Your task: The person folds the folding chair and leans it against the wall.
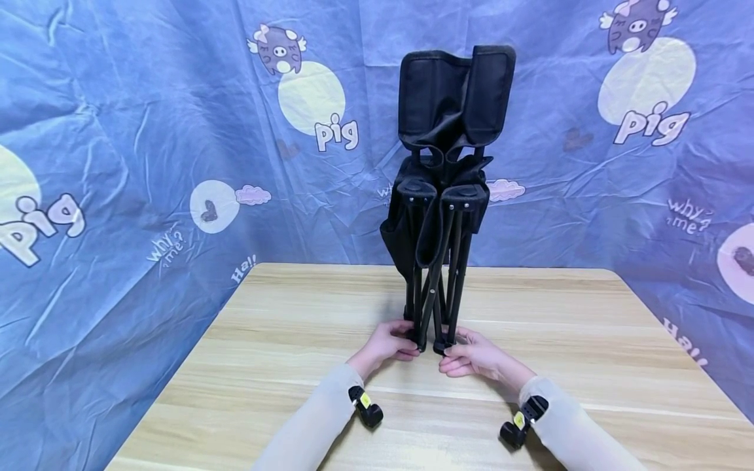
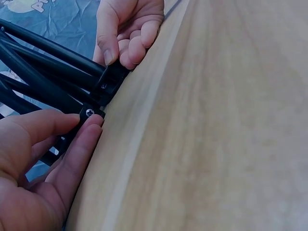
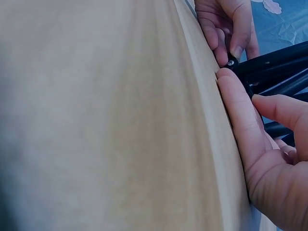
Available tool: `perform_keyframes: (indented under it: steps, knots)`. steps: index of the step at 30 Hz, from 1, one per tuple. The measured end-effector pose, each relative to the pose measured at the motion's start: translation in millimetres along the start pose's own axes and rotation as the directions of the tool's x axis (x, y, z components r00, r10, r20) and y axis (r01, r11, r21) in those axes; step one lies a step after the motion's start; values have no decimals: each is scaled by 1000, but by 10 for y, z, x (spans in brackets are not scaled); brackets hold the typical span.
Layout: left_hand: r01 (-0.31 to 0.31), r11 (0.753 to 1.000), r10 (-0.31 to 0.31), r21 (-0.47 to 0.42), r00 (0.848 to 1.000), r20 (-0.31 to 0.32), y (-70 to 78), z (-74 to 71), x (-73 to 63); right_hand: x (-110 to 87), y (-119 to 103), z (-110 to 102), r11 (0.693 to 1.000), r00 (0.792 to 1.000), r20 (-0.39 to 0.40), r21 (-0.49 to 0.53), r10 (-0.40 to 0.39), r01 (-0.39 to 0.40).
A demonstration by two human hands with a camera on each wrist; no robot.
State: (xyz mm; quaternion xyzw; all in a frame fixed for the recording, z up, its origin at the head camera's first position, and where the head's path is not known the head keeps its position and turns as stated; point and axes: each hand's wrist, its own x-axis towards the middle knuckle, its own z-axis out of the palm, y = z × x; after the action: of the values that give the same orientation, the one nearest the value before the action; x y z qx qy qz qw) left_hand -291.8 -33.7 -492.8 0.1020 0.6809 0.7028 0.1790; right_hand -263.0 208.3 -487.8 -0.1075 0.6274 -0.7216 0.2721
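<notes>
A black folding chair (image 1: 434, 98) stands folded and upright on the table, its fabric bunched at the top and its thin tubular legs (image 1: 432, 291) gathered close below. Low on the left side, my left hand (image 1: 389, 343) pinches one of the leg feet between thumb and fingers; a screw (image 2: 90, 112) shows on that foot in the left wrist view. My right hand (image 1: 474, 356) grips the neighbouring foot (image 1: 440, 347) from the right, thumb on top and fingers beneath. A narrow gap separates the two feet. The rear feet are partly hidden behind the hands and front legs.
The light wood-grain table (image 1: 283, 366) lies under both forearms. Behind it and along both sides hangs a blue cloth (image 1: 171, 118) printed with pigs and lettering. Each sleeve carries a small black wrist camera (image 1: 369, 412).
</notes>
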Motion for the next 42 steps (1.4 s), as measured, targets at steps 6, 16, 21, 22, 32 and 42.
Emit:
perform_keyframes:
  steps: [6, 16, 21, 22, 32, 42]
  knots:
    - [13, 1000, -13, -14, 1000, -7, 11, -9, 74, 58, -17, -39, 1000, 1000, -10, 4, 14, -14]
    - [21, 1000, -21, -14, 999, -27, 31, -15, 183, 122, -52, -61, 1000, 1000, -20, 20, 8, -8]
    - [22, 1000, -23, -12, 999, -37, 41, -16, 224, 159, -78, -73, 999, 999, -35, 37, 16, -14]
    - [20, 1000, -20, -7, 999, -38, 41, -17, 234, 169, -79, -80, 999, 999, -38, 42, 17, -15]
    - [22, 1000, -23, -13, 998, -58, 59, -36, 321, 269, -99, -122, 999, 996, -87, 32, 18, -15]
    - [9, 1000, -11, -30, 997, -77, 50, -44, 423, 341, -143, -132, 999, 992, -121, 32, 25, -21]
